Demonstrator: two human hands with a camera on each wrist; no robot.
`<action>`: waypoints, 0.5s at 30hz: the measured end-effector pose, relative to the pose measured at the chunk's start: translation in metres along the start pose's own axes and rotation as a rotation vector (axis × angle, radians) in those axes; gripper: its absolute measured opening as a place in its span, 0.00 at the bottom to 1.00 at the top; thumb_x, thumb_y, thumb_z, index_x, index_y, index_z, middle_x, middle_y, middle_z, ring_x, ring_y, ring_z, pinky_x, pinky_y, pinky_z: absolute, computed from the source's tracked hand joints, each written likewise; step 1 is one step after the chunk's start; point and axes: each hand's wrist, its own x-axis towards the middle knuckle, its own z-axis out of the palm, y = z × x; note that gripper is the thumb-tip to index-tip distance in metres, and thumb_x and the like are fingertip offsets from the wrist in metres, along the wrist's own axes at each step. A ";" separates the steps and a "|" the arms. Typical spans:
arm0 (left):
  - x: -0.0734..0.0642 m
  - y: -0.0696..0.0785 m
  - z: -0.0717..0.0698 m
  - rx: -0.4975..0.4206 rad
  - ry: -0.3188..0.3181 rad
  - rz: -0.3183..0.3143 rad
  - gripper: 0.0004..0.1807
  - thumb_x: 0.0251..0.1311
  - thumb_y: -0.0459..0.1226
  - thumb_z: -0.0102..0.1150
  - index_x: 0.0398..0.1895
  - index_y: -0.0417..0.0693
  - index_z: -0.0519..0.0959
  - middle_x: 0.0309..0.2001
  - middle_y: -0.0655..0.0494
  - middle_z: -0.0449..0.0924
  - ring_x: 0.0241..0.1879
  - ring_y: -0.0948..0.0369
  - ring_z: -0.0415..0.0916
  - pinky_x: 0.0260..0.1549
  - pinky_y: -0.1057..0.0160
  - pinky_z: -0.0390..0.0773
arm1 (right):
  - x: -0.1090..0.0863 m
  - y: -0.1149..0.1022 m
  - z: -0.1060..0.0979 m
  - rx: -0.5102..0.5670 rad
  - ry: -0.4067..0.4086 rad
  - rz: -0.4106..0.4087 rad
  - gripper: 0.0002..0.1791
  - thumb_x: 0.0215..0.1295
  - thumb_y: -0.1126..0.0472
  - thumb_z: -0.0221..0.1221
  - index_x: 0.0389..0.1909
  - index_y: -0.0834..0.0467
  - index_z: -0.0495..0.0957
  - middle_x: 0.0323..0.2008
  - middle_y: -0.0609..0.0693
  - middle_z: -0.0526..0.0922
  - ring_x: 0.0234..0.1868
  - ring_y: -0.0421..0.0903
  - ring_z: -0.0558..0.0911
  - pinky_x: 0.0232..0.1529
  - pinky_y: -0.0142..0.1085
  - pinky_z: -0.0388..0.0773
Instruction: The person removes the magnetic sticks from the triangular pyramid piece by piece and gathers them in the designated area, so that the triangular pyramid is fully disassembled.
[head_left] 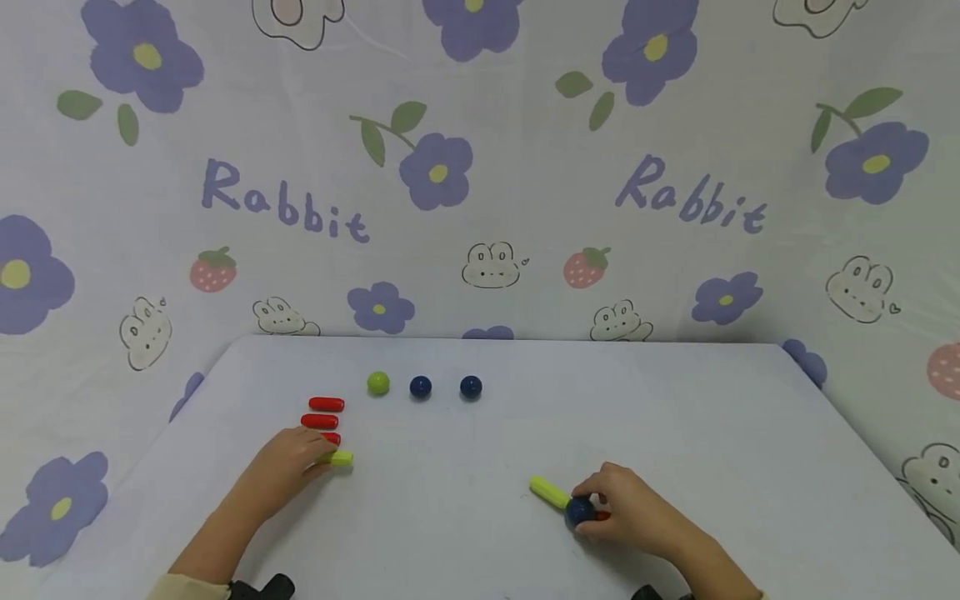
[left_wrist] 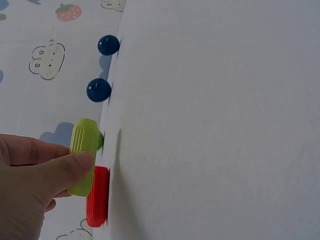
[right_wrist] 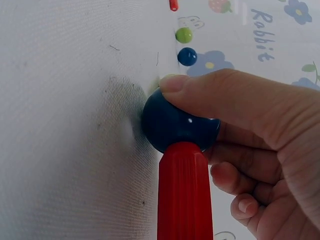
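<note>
My left hand (head_left: 281, 467) pinches a yellow-green rod (left_wrist: 84, 135) between thumb and fingers, at the near end of a column of red rods (head_left: 326, 404). My right hand (head_left: 633, 512) grips a dark blue ball (head_left: 580, 512) on the right side of the table. From that ball a yellow-green rod (head_left: 549, 492) points to the far left, and a red rod (right_wrist: 184, 195) extends from its other side. In the head view my right fingers partly cover the red rod. The left fingers partly hide the nearest red rod (head_left: 331, 438) of the column.
A green ball (head_left: 378, 383) and two dark blue balls, one at the middle (head_left: 421, 387) and one farther right (head_left: 471, 387), stand in a row toward the back of the white table (head_left: 675, 400). Behind the table hangs a patterned cloth (head_left: 525, 208).
</note>
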 end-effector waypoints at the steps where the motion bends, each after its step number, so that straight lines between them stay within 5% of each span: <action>1: -0.002 -0.003 0.000 0.005 -0.014 -0.012 0.15 0.37 0.34 0.74 0.33 0.49 0.83 0.31 0.61 0.84 0.34 0.62 0.78 0.40 0.60 0.80 | 0.000 0.000 0.000 0.006 -0.002 -0.001 0.20 0.47 0.58 0.70 0.41 0.63 0.82 0.30 0.46 0.75 0.32 0.40 0.69 0.30 0.27 0.69; 6: -0.006 -0.011 0.000 0.022 -0.083 -0.042 0.14 0.40 0.34 0.73 0.33 0.49 0.82 0.33 0.59 0.85 0.35 0.60 0.79 0.41 0.58 0.79 | -0.002 0.002 0.001 0.014 -0.003 -0.009 0.20 0.47 0.57 0.70 0.41 0.63 0.82 0.31 0.46 0.75 0.32 0.40 0.69 0.29 0.27 0.69; 15: -0.005 -0.016 0.002 0.027 -0.107 -0.040 0.12 0.40 0.35 0.73 0.32 0.50 0.83 0.32 0.60 0.84 0.33 0.61 0.78 0.39 0.59 0.80 | -0.002 0.002 -0.001 -0.001 0.007 -0.004 0.20 0.47 0.58 0.70 0.41 0.63 0.82 0.30 0.45 0.75 0.32 0.40 0.69 0.29 0.27 0.69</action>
